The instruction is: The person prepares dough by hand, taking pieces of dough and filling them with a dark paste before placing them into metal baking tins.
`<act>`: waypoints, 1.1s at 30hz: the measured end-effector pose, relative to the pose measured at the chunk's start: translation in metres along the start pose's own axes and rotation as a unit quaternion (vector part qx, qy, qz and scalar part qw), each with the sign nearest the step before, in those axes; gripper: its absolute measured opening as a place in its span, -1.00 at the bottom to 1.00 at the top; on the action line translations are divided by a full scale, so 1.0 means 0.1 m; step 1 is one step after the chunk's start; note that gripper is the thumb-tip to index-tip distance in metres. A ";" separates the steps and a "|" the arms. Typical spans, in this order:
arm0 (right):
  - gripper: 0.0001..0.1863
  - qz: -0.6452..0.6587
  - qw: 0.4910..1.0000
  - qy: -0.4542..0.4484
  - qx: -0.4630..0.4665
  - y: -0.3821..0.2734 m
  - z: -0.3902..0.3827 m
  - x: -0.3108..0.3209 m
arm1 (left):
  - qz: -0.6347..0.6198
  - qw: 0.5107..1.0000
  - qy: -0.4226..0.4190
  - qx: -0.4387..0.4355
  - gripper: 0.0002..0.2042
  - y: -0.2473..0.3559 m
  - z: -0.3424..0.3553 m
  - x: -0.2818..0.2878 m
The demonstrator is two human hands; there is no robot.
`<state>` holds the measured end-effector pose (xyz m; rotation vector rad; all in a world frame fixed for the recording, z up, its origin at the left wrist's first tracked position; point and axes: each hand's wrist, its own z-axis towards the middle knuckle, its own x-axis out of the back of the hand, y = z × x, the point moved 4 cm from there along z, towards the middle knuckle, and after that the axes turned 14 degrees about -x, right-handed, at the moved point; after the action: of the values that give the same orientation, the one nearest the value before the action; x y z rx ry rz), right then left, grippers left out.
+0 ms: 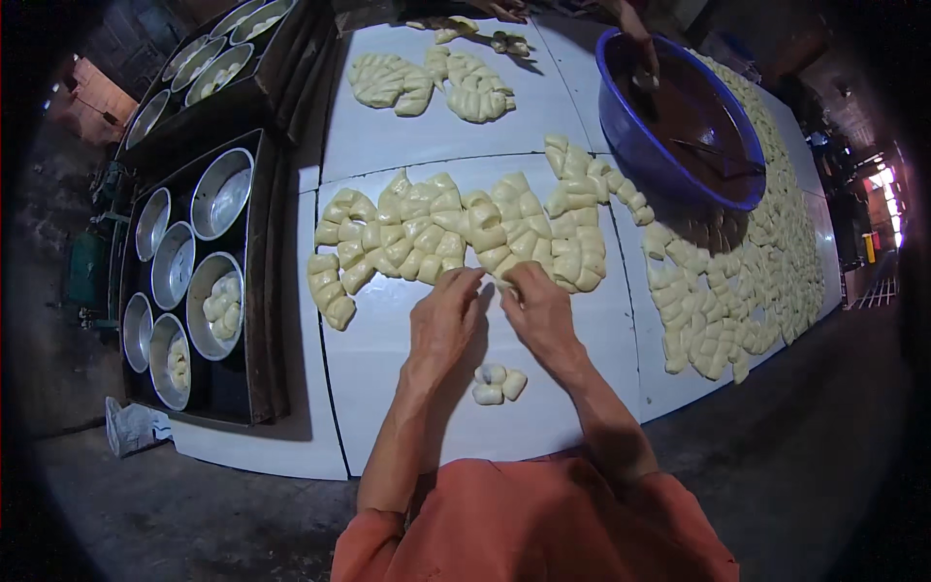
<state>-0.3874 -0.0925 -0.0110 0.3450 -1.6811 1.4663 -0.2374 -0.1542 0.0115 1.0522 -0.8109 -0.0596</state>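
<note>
A mass of pale, glossy dough pieces [422, 218], pressed side by side, lies on the white table in front of me. My left hand [446, 315] and my right hand [538, 315] meet at its near edge, a small gap between them. Both have bent fingers pinching dough at that edge; the fingertips partly cover what they grip. Between my forearms rests a small separate cluster of dough pieces [499, 384], touched by neither hand.
At left, a dark tray [260, 291] bears several round metal pans [223, 192], some with dough. Another tray of pans stands behind. Far right, a blue basin [606, 73] holds brown liquid, with another person's hand [637, 44] over it. More dough [718, 301] covers the right side.
</note>
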 end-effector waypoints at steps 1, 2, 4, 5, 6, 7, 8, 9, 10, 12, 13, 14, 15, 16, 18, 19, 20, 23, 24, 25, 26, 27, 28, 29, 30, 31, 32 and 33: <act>-0.70 0.098 0.993 -0.033 -0.064 0.06 -0.01 0.08 | -0.003 1.000 0.009 -0.005 -0.68 0.00 0.01 -0.05; -0.74 0.224 0.963 -0.066 -0.138 0.23 -0.05 0.07 | 0.020 0.999 0.015 -0.026 -0.69 0.03 0.03 -0.10; -0.78 0.455 0.835 -0.133 -0.280 0.48 -0.16 0.17 | 0.037 0.998 -0.020 -0.044 -0.71 0.03 0.12 -0.21; -0.78 0.523 0.795 -0.117 -0.283 0.50 -0.17 0.24 | 0.034 0.998 -0.020 -0.045 -0.71 0.05 0.14 -0.24; -0.78 0.588 0.751 -0.101 -0.284 0.52 -0.18 0.30 | 0.044 0.996 -0.022 -0.072 -0.71 0.09 0.16 -0.27; -0.77 0.618 0.721 -0.099 -0.295 0.58 -0.19 0.35 | 0.052 0.993 -0.026 -0.102 -0.72 0.14 0.19 -0.31; -0.77 0.618 0.722 -0.093 -0.296 0.61 -0.20 0.37 | 0.048 0.993 -0.029 -0.107 -0.72 0.14 0.21 -0.36; -0.76 0.647 0.701 -0.088 -0.286 0.63 -0.20 0.39 | 0.020 0.992 -0.027 -0.123 -0.75 0.13 0.23 -0.42; -0.74 0.677 0.678 -0.085 -0.275 0.58 -0.18 0.41 | -0.004 0.990 -0.026 -0.138 -0.77 0.14 0.25 -0.44; -0.71 0.693 0.654 -0.122 -0.277 0.43 -0.17 0.45 | -0.086 0.987 -0.030 -0.134 -0.79 0.17 0.27 -0.49; -0.71 0.647 0.704 -0.124 -0.268 0.42 -0.19 0.43 | -0.232 0.970 -0.068 0.013 -0.76 0.20 0.26 -0.50; -0.70 0.597 0.750 -0.126 -0.257 0.42 -0.19 0.42 | -0.367 0.910 -0.102 0.162 -0.72 0.21 0.20 -0.56; -0.70 0.580 0.762 -0.133 -0.257 0.49 -0.20 0.39 | -0.344 0.926 -0.072 0.141 -0.70 0.25 0.20 -0.57; -0.70 0.583 0.760 -0.134 -0.255 0.44 -0.20 0.41 | -0.340 0.927 -0.071 0.141 -0.70 0.24 0.18 -0.57; -0.71 0.533 0.786 -0.144 -0.277 0.33 -0.22 0.47 | -0.383 0.903 -0.062 0.185 -0.73 0.19 0.12 -0.57; -0.71 0.533 0.787 -0.142 -0.276 0.34 -0.23 0.49 | -0.400 0.894 -0.051 0.197 -0.74 0.27 0.12 -0.52; -0.70 0.524 0.796 -0.140 -0.269 0.35 -0.25 0.50 | -0.400 0.894 -0.053 0.195 -0.74 0.27 0.10 -0.56; -0.69 0.505 0.818 -0.127 -0.246 0.40 -0.30 0.48 | -0.408 0.896 0.009 0.174 -0.74 0.30 0.05 -0.58; -0.69 0.505 0.817 -0.129 -0.244 0.42 -0.30 0.49 | -0.407 0.897 0.010 0.174 -0.74 0.31 0.06 -0.60; -0.70 0.492 0.825 -0.131 -0.245 0.41 -0.29 0.52 | -0.419 0.892 0.007 0.170 -0.74 0.33 0.08 -0.62; -0.70 0.479 0.832 -0.132 -0.246 0.38 -0.28 0.56 | -0.432 0.887 0.004 0.166 -0.75 0.34 0.10 -0.65; -0.71 0.479 0.828 -0.131 -0.260 0.34 -0.31 0.61 | -0.454 0.877 0.010 0.158 -0.77 0.33 0.10 -0.66; -0.71 0.480 0.829 -0.128 -0.259 0.34 -0.31 0.63 | -0.454 0.877 0.008 0.155 -0.77 0.35 0.11 -0.67; -0.71 0.476 0.832 -0.136 -0.251 0.34 -0.31 0.65 | -0.446 0.883 0.015 0.145 -0.77 0.39 0.12 -0.66; -0.72 0.473 0.835 -0.144 -0.243 0.34 -0.31 0.66 | -0.438 0.889 0.021 0.134 -0.77 0.43 0.13 -0.66; -0.73 0.441 0.869 -0.098 -0.202 0.37 -0.27 0.68 | -0.438 0.889 0.018 0.130 -0.77 0.48 0.15 -0.66; -0.73 0.442 0.869 -0.094 -0.199 0.39 -0.28 0.69 | -0.380 0.915 0.034 0.129 -0.76 0.50 0.17 -0.65; -0.72 0.488 0.844 -0.084 -0.206 0.41 -0.29 0.71 | -0.320 0.937 0.052 0.128 -0.74 0.52 0.20 -0.64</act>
<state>-0.4465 -0.0326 0.0125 -0.7672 -2.4181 1.6902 -0.3127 -0.1158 0.0214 1.5239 -0.3567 -0.4584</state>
